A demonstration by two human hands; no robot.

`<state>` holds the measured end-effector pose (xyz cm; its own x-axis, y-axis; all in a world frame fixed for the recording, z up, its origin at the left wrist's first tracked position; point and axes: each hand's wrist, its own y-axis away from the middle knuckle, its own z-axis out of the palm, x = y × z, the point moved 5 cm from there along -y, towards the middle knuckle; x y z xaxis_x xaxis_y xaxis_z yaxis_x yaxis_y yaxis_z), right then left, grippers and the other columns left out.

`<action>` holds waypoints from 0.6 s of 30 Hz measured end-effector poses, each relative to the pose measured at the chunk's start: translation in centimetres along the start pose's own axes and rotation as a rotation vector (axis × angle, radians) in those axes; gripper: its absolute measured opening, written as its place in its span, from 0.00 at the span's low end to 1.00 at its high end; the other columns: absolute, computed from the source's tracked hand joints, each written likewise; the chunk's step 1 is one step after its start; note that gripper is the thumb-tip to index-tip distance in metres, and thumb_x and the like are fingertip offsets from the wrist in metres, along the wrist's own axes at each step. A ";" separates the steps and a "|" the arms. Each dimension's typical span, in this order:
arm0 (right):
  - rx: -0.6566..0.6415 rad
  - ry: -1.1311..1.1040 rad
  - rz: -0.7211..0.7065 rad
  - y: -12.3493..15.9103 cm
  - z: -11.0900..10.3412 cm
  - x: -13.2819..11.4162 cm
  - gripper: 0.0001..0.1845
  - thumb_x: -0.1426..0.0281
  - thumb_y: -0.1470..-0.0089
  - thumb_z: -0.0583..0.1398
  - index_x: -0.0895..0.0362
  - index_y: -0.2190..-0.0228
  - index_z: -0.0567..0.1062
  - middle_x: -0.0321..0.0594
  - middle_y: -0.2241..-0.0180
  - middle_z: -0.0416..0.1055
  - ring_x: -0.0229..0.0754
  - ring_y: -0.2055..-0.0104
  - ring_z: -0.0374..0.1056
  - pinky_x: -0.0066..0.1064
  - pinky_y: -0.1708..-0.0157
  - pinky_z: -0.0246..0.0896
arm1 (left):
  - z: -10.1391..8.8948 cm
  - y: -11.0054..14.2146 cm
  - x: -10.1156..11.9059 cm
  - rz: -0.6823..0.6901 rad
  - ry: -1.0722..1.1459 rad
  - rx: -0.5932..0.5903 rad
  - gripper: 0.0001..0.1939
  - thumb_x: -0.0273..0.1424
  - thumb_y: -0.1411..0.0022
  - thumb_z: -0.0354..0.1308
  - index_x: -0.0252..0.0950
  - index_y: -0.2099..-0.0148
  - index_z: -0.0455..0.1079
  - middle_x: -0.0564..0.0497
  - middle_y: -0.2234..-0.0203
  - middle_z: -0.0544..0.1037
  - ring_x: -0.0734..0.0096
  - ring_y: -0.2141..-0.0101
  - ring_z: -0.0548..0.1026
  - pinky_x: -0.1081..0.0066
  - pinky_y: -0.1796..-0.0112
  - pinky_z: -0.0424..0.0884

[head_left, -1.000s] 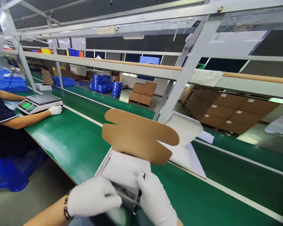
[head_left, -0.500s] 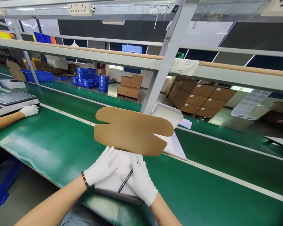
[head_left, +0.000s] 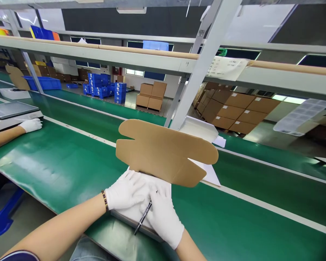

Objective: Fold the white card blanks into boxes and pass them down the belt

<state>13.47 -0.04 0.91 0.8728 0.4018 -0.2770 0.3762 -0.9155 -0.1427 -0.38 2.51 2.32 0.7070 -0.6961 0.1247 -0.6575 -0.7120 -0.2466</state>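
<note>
In front of me a cardboard box stands on the green bench, its brown lid (head_left: 163,152) raised at the back. A white sheet (head_left: 163,183) covers the top of the box's lower part. My left hand (head_left: 126,190), in a white glove, lies on the sheet's left side with fingers stretched out. My right hand (head_left: 164,215), gloved too, rests on the right side, holding a black pen (head_left: 143,218) between its fingers. The pen slants down toward me, its lower end over the box's front edge. The gloves hide much of the sheet.
White papers (head_left: 210,175) and an open white box (head_left: 197,128) lie behind the lid, beside a slanted metal post (head_left: 198,69). At left, another person's gloved hand (head_left: 31,125) rests by a weighing scale (head_left: 12,110). A shelf rail (head_left: 141,61) crosses above the green bench (head_left: 65,156).
The view has shifted slightly, so the box and lid sit farther right. The lid leans a little differently. My left hand has slid inward, closer to the right one, which still holds the pen.
</note>
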 end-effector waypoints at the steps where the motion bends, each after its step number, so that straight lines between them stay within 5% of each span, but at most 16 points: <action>1: -0.015 0.011 0.029 -0.1 0.3 -0.1 0.22 0.68 0.45 0.56 0.64 0.50 0.72 0.56 0.42 0.63 0.64 0.39 0.54 0.57 0.42 0.47 | 0.4 0.2 -0.4 -0.041 -0.002 0.007 0.26 0.45 0.35 0.51 0.38 0.40 0.65 0.40 0.41 0.66 0.44 0.40 0.59 0.42 0.40 0.51; 5: -0.031 0.047 0.141 -0.8 1.4 -0.2 0.21 0.69 0.45 0.55 0.64 0.51 0.72 0.60 0.43 0.63 0.68 0.40 0.55 0.63 0.43 0.44 | 1.2 1.1 -1.5 -0.224 0.011 0.052 0.30 0.46 0.34 0.48 0.36 0.36 0.61 0.36 0.36 0.57 0.35 0.37 0.52 0.38 0.44 0.57; 15: -0.018 0.013 0.103 -1.9 1.6 1.0 0.23 0.64 0.46 0.57 0.62 0.50 0.71 0.58 0.45 0.66 0.64 0.40 0.56 0.62 0.41 0.41 | 1.1 -0.5 -0.2 -0.070 0.047 -0.013 0.20 0.43 0.32 0.46 0.41 0.45 0.70 0.42 0.49 0.74 0.49 0.43 0.65 0.44 0.41 0.54; 18: 0.218 -0.196 0.156 -1.4 0.2 2.6 0.28 0.63 0.47 0.58 0.63 0.47 0.67 0.56 0.46 0.66 0.59 0.41 0.59 0.55 0.41 0.48 | 1.0 -0.1 -1.6 -0.179 0.104 0.093 0.26 0.46 0.33 0.47 0.40 0.39 0.64 0.41 0.39 0.65 0.45 0.38 0.56 0.41 0.40 0.48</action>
<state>15.11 2.26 0.17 0.8300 0.2730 -0.4864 0.1491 -0.9489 -0.2781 -1.21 3.82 1.17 0.7764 -0.5686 0.2717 -0.4936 -0.8167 -0.2989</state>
